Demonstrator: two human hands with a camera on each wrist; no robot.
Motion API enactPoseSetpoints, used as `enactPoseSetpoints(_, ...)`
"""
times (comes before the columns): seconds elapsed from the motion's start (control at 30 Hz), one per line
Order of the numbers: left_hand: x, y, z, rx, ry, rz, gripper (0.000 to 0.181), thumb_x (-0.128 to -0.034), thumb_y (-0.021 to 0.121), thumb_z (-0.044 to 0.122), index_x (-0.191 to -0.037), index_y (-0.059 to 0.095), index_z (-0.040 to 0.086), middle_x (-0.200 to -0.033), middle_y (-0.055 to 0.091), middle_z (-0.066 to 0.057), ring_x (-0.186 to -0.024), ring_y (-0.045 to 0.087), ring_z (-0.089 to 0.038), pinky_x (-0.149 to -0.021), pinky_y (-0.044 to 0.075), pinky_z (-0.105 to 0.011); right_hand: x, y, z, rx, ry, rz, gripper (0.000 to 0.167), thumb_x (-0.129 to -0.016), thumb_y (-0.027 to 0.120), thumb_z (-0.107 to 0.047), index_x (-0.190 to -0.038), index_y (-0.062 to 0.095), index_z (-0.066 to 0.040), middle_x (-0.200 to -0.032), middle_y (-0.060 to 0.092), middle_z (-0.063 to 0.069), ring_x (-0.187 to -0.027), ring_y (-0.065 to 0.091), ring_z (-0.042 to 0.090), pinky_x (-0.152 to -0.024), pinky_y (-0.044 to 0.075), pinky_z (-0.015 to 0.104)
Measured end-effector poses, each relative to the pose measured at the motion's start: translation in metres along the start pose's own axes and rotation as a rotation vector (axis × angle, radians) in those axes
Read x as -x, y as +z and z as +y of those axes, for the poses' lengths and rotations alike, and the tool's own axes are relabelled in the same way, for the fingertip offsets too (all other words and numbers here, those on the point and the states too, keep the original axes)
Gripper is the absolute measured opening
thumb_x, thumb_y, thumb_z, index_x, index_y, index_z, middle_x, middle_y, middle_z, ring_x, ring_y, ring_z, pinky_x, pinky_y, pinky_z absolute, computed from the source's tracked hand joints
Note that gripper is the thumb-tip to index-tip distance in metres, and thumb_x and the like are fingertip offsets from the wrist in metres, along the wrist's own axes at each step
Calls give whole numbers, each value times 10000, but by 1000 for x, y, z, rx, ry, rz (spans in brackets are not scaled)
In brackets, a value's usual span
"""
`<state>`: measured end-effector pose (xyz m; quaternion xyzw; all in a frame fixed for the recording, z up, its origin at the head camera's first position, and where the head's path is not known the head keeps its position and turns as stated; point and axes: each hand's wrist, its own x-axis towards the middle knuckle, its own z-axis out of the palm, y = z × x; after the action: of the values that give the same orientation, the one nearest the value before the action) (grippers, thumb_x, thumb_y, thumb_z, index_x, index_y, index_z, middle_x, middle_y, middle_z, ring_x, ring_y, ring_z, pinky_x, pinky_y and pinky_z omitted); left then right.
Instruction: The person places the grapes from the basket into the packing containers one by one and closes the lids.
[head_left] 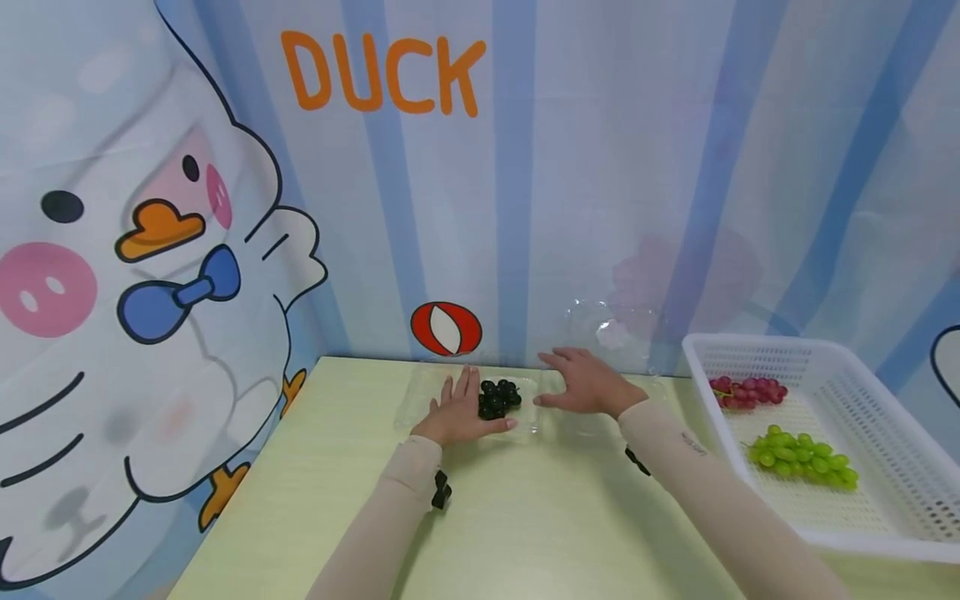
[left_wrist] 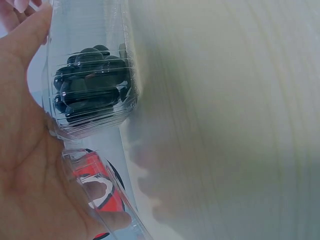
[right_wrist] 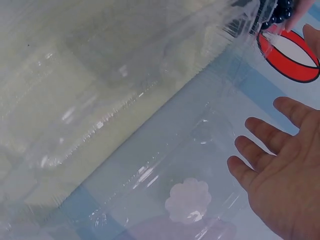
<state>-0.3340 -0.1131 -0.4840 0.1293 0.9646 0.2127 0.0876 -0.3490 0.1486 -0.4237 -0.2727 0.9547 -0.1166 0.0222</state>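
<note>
A bunch of black grapes (head_left: pixel 498 400) lies in a clear plastic box (head_left: pixel 531 417) at the back of the table. My left hand (head_left: pixel 453 417) is at the box's left part, fingers stretched toward the wall and thumb along the front. In the left wrist view, clear plastic lies against its palm, with the black grapes (left_wrist: pixel 92 85) behind a ribbed wall. My right hand (head_left: pixel 585 382), fingers spread, hovers over a second clear plastic piece to the right and holds nothing. Its raised transparent panel (head_left: pixel 637 321) bears a pale flower-shaped sticker (right_wrist: pixel 189 200).
A white perforated basket (head_left: pixel 862 537) stands at the right with red grapes (head_left: pixel 750 392) and green grapes (head_left: pixel 802 457) inside. Behind the pale yellow table (head_left: pixel 510 517) hangs a printed curtain (head_left: pixel 600 167) with a duck picture.
</note>
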Motion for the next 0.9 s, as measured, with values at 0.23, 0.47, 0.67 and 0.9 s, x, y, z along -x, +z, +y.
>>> enactPoseSetpoints(0.23, 0, -2, 1, -7, -1, -4, 1232, -824, 583, 801, -1641, -31, 114, -1717, -56, -82, -1555, -24, -439, -1173, 122, -719, 4, -15, 3, -4, 13, -17, 878, -918, 666, -572, -1592, 346, -108, -1613, 325, 237, -1470, 305, 480, -1150, 292, 658)
enactPoseSetpoints(0.47, 1, -4, 4, -10, -5, -9, 1228, -827, 585, 798, -1641, -33, 118, -1717, -54, -80, -1558, -30, -428, -1177, 123, -713, 8, -22, 8, -10, 52, -24, 912, -901, 683, -585, -1604, 321, -131, -1630, 298, 220, -1480, 268, 498, -1139, 275, 691)
enactPoseSetpoints(0.67, 1, -4, 3, -5, 1, -8, 1233, -825, 583, 802, -1641, -24, 104, -1717, -46, -94, -1556, -23, -435, -1173, 128, -718, 13, -29, 11, -8, 58, -27, 925, -896, 698, -575, -1607, 313, -127, -1633, 293, 219, -1483, 265, 489, -1141, 276, 687)
enactPoseSetpoints(0.9, 0, 0, 0, 6, 3, 2, 1242, -816, 584, 810, -1642, -15, 101, -1718, -40, -93, -1557, -16, -435, -1169, 136, -722, 18, -36, 21, -13, 44, -10, 913, -900, 711, -534, -1596, 323, -89, -1617, 311, 244, -1470, 279, 500, -1136, 292, 680)
